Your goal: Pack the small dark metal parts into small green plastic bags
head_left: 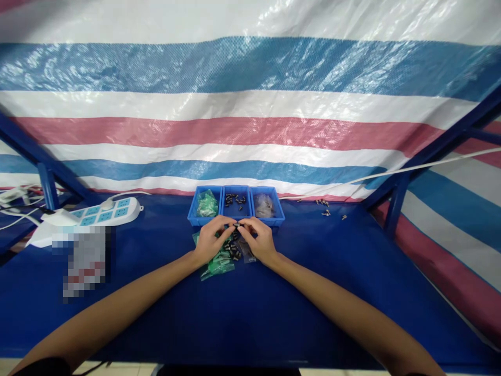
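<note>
Fingertips of my left hand [213, 240] and my right hand [259, 241] meet in front of the blue bins, both pinching one small dark cylindrical part [237, 225]. It is too small to name exactly. Below the hands lies a loose pile of small black parts [234, 250]. A clear bag with green pieces [218, 265] is partly under my left hand, and a clear bag [248, 253] with greyish contents is partly covered by my right.
Three joined blue bins hold a bag of green pieces [207, 203], loose black parts [235, 200] and a bag of greyish pieces [263, 206]. A white power strip [117, 211] lies left on the blue table [313, 313]. Several small metal parts [326, 212] lie at the back right.
</note>
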`<state>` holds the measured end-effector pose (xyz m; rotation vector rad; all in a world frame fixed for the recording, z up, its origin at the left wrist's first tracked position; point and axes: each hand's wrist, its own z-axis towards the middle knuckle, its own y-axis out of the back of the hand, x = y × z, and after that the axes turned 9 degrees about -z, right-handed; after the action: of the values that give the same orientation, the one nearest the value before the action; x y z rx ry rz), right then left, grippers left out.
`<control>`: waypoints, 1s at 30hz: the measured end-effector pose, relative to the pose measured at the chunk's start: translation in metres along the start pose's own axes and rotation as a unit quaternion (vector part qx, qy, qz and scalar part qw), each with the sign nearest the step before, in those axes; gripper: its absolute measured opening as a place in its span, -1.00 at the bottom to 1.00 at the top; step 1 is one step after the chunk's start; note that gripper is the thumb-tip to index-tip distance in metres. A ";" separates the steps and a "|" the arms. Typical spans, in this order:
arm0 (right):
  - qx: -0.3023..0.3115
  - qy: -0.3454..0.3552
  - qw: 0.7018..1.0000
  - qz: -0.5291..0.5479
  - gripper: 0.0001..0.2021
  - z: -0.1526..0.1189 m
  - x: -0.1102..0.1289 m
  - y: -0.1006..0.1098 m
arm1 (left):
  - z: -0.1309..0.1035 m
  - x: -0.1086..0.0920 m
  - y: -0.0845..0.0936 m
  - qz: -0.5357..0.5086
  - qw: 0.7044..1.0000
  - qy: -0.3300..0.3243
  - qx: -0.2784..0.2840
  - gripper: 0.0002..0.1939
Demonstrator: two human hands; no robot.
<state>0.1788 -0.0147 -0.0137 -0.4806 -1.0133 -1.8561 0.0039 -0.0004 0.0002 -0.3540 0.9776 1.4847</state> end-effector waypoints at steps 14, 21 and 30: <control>0.000 0.022 1.000 -0.020 -0.76 0.002 0.003 0.003 | 0.000 -0.003 0.000 -0.024 0.999 0.029 -0.018 -0.85; 0.007 0.009 1.000 -0.019 -0.77 0.002 0.004 0.005 | -0.001 -0.003 -0.002 -0.083 0.995 0.048 -0.038 -0.85; 0.001 0.022 1.000 -0.015 -0.79 0.001 0.006 0.006 | 0.001 -0.004 0.002 -0.017 1.000 0.007 -0.019 -0.83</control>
<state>0.1807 -0.0185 -0.0064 -0.4230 -0.9990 -1.8843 0.0034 -0.0019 0.0043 -0.4067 0.9508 1.4726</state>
